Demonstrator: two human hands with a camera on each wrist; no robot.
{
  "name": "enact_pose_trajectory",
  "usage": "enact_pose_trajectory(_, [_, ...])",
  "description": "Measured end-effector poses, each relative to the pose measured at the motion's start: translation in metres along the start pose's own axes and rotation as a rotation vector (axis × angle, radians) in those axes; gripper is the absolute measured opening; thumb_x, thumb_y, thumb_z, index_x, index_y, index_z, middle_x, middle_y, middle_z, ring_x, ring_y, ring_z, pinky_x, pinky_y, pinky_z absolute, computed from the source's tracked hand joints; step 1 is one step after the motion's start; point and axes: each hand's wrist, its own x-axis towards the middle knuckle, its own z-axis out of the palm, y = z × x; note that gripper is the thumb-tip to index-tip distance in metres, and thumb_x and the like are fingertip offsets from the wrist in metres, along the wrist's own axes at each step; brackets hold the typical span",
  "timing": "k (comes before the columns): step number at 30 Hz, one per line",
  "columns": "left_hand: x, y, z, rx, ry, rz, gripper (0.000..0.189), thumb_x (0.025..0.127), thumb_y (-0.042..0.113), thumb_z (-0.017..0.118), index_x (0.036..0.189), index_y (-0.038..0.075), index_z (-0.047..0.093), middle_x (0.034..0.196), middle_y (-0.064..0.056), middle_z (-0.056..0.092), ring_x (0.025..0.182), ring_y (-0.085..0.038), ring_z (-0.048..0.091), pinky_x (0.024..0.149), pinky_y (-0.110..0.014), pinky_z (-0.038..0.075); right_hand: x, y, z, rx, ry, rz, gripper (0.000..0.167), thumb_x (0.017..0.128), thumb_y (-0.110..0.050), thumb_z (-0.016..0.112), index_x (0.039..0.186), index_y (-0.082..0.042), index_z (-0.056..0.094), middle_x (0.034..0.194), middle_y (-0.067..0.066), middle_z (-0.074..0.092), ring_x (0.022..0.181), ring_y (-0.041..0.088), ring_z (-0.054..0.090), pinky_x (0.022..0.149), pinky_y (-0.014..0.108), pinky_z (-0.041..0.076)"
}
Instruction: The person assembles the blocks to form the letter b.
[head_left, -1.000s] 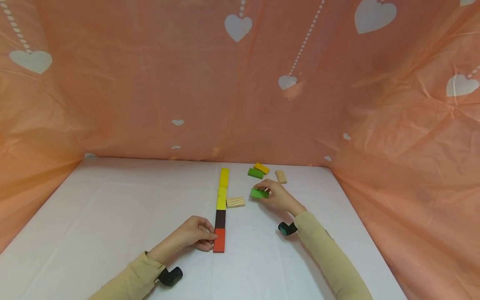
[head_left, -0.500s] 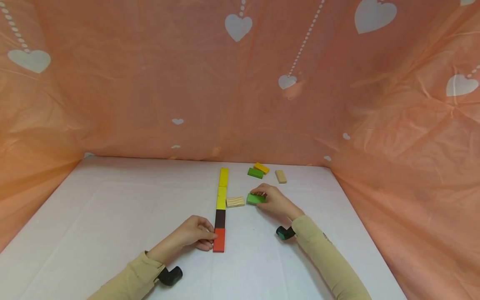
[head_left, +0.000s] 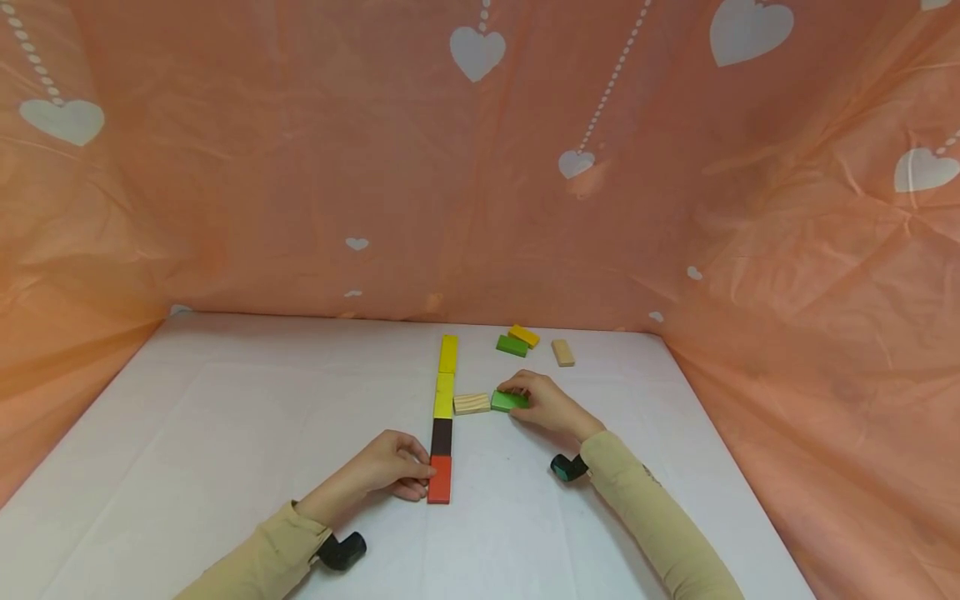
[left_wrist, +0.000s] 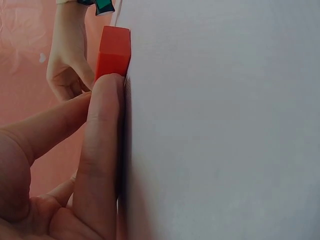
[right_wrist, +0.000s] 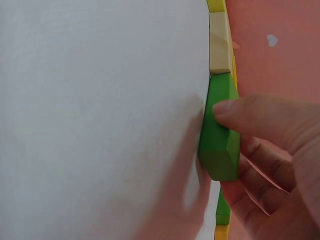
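My left hand (head_left: 392, 464) is at the near end of a row of flat wooden blocks, thumb and index finger at the left edge of the red block (head_left: 440, 481). In the left wrist view, the thumb tip meets the red block (left_wrist: 114, 52) while the index fingertip is hidden. A black block (head_left: 442, 437) and two yellow blocks, the nearer yellow block (head_left: 444, 395) among them, continue the row away from me. My right hand (head_left: 551, 406) holds a green block (right_wrist: 218, 115) between thumb and fingers, its end against the plain wood block (head_left: 472, 404), which adjoins the row's right side.
At the back right lie a second green block (head_left: 512, 346), an orange-yellow block (head_left: 524, 335) touching it and another plain wood block (head_left: 562, 352). A white cloth covers the table (head_left: 247, 400). An orange curtain (head_left: 300, 167) with hearts hangs behind.
My right hand has brought the green block down and left until it lies end to end with the plain wood block. The left hand stays at the red block.
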Motion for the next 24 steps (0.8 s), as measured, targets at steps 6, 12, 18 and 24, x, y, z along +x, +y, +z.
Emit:
enact_pose_trajectory(6, [0.0015, -0.0002, 0.0003, -0.01, 0.0, -0.006, 0.019, 0.084, 0.0, 0.07, 0.095, -0.008, 0.057, 0.069, -0.012, 0.065, 0.055, -0.014, 0.064, 0.055, -0.03, 0.059, 0.0, -0.0006, -0.0002, 0.009, -0.007, 0.009, 0.037, 0.084, -0.007, 0.073, 0.119, -0.007, 0.064, 0.107, -0.004, 0.059, 0.093, 0.012, 0.054, 0.08, 0.026, 0.052])
enact_pose_trajectory(12, [0.0002, 0.0005, 0.0005, 0.005, 0.0, -0.005, 0.019, 0.084, 0.001, 0.07, 0.096, -0.007, 0.057, 0.069, -0.012, 0.065, 0.055, -0.014, 0.064, 0.055, -0.03, 0.059, 0.0008, -0.0009, 0.0, 0.008, -0.014, 0.021, 0.037, 0.084, -0.006, 0.073, 0.12, -0.006, 0.064, 0.108, -0.003, 0.059, 0.093, 0.012, 0.054, 0.082, 0.026, 0.052])
enact_pose_trajectory(18, [-0.0008, 0.002, 0.0013, 0.015, 0.007, -0.009, 0.02, 0.085, 0.002, 0.071, 0.096, -0.007, 0.058, 0.07, -0.012, 0.065, 0.055, -0.015, 0.064, 0.055, -0.03, 0.059, 0.0015, -0.0003, 0.0, 0.017, -0.025, 0.042, 0.037, 0.085, -0.008, 0.073, 0.121, -0.007, 0.064, 0.108, -0.003, 0.059, 0.094, 0.012, 0.054, 0.083, 0.027, 0.051])
enact_pose_trajectory(24, [-0.0016, 0.0027, 0.0015, 0.016, 0.004, -0.008, 0.019, 0.085, 0.002, 0.071, 0.095, -0.007, 0.058, 0.069, -0.011, 0.065, 0.055, -0.015, 0.064, 0.055, -0.03, 0.059, 0.0005, 0.0014, 0.0005, 0.031, -0.031, 0.037, 0.038, 0.085, -0.008, 0.073, 0.121, -0.006, 0.063, 0.11, -0.002, 0.06, 0.095, 0.012, 0.055, 0.081, 0.027, 0.051])
